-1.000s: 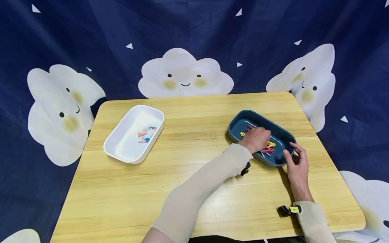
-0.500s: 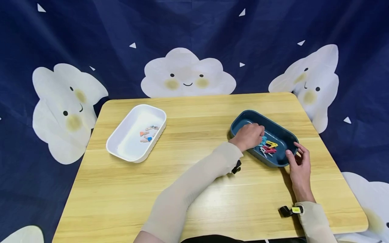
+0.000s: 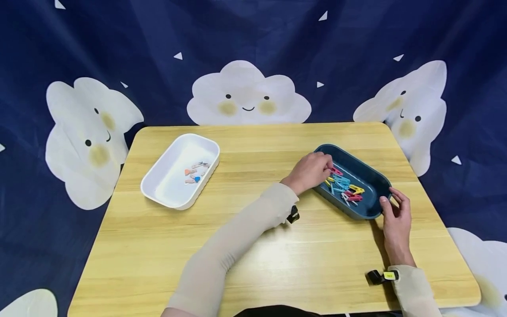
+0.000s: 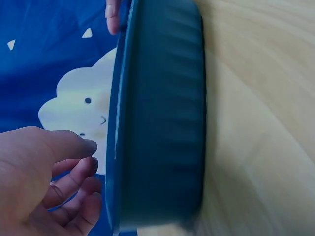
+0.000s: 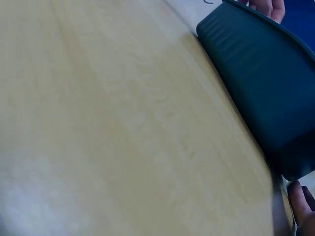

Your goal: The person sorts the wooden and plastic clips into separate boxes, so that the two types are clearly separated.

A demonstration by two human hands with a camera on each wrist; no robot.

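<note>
My left hand (image 3: 310, 171) is over the left end of a dark blue tray (image 3: 374, 169), fingertips just inside its rim. In the left wrist view, my thumb and forefinger (image 4: 81, 157) come together beside the tray wall; no object shows between them, and I cannot tell if something small is pinched there. Several plastic clothespins lie in the tray: a pink clothespin (image 3: 336, 171) by the left fingertips, teal clothespins (image 3: 339, 180), a yellow clothespin (image 3: 357, 189), plus red and white ones. My right hand (image 3: 397, 220) holds the tray's right end between thumb and fingers.
A white tray (image 3: 158, 176) stands at the left of the wooden table (image 3: 245, 193), with several small wooden clothespins (image 3: 192, 180) inside, some with orange or blue parts. Behind the table hangs a dark blue curtain (image 3: 245, 31) with white clouds.
My left hand has drawn leftward from the middle of the dark blue tray to its left end, uncovering the teal and pink clothespins. The right hand stays at the right end.
</note>
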